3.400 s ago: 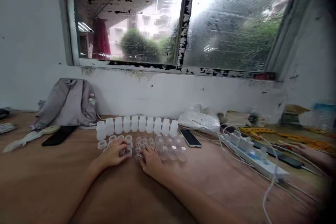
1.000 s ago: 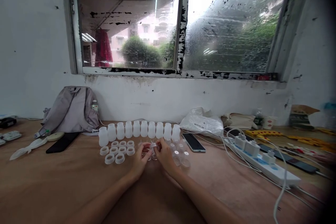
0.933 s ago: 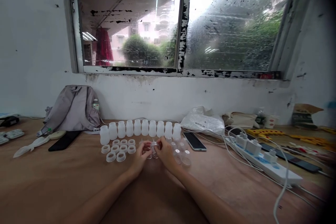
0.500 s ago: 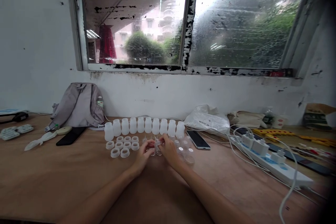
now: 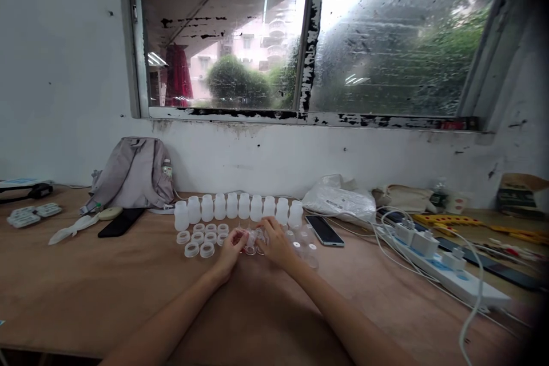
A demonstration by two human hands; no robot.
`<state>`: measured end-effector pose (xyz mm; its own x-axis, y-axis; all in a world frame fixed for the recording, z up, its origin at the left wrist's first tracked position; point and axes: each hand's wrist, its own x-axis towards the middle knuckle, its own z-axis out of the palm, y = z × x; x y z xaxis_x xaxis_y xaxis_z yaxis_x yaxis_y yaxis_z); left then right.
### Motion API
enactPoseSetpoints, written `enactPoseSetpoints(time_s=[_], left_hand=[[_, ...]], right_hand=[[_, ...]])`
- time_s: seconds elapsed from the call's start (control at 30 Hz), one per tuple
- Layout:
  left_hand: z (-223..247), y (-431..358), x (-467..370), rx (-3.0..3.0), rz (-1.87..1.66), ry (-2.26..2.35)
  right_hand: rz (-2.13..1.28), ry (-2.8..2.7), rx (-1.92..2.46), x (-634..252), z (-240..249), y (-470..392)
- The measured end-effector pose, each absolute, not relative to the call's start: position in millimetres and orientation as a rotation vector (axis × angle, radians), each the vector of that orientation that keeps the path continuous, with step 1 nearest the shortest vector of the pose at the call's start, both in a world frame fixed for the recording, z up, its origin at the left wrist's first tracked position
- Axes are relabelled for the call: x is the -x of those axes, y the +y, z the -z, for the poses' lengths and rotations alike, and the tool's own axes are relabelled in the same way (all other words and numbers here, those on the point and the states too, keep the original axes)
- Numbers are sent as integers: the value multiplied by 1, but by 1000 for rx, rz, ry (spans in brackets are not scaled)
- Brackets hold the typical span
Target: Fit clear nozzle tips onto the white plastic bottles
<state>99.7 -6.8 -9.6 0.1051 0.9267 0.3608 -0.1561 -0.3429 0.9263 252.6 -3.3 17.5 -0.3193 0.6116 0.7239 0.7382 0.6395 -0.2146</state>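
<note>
Both my hands are close together at the middle of the table. My left hand (image 5: pixel 233 249) has its fingers pinched near small clear plastic parts (image 5: pixel 251 248); what it grips is too small to make out. My right hand (image 5: pixel 274 242) curls over the same clear parts, its fingers bent around something I cannot make out. Behind the hands stands a row of frosted white bottles (image 5: pixel 232 206). Several white rings (image 5: pixel 207 249) lie left of my left hand. Clear domed pieces (image 5: pixel 306 238) lie to the right of my right hand.
A phone (image 5: pixel 325 231) and a crinkled plastic bag (image 5: pixel 338 201) are at the right, before a white power strip (image 5: pixel 446 274) with cables. At the left are a black phone (image 5: pixel 120 222), a grey backpack (image 5: pixel 132 174) and a plastic wrapper (image 5: pixel 72 229).
The view has shifted slightly. My right hand has lowered its fingers over the clear parts, and the ring-like piece seen between the hands is now less distinct. My left hand has moved slightly left.
</note>
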Motion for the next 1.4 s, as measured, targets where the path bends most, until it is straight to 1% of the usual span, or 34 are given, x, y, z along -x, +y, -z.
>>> enactPoseSetpoints(time_s=[0.1, 0.17, 0.23, 0.27, 0.33, 0.43, 0.57, 0.7, 0.77, 0.83, 0.9, 0.97, 1.1, 1.2, 1.4], left_hand=[[12, 0, -97, -1360, -1451, 879], [15, 3, -95, -1340, -1466, 900], [16, 4, -94, -1324, -1477, 908], [17, 4, -94, -1316, -1481, 910], [17, 4, -94, -1304, -1484, 907], [17, 4, -94, -1302, -1494, 908], [15, 4, -94, -1306, -1528, 923], [12, 3, -96, -1293, -1605, 883], [10, 3, -96, -1276, -1633, 863], [7, 2, -96, -1249, -1651, 851], [5, 2, -94, -1227, -1664, 845], [4, 2, -92, -1203, -1676, 851], [5, 4, -89, -1172, -1672, 866], [5, 3, -88, -1181, -1644, 868], [3, 0, -90, -1218, -1607, 863]], right_hand=[[264, -1820, 1288, -282, -33, 18], [319, -1555, 1605, -306, -43, 36], [339, -1412, 1852, -328, -50, 54], [314, -1421, 1926, -337, -51, 62], [132, -1465, 2072, -350, -50, 77], [-13, -1500, 2124, -360, -43, 91], [-68, -1506, 2091, -366, -37, 95], [-9, -1454, 1993, -364, -48, 83], [11, -1435, 1865, -355, -57, 70], [-40, -1470, 1592, -338, -64, 52], [-113, -1722, 1358, -315, -65, 31], [-125, -1977, 1212, -291, -58, 11], [-55, -2124, 1148, -258, -33, -13], [48, -2144, 1160, -252, -18, -18], [291, -2144, 1106, -261, -10, -22]])
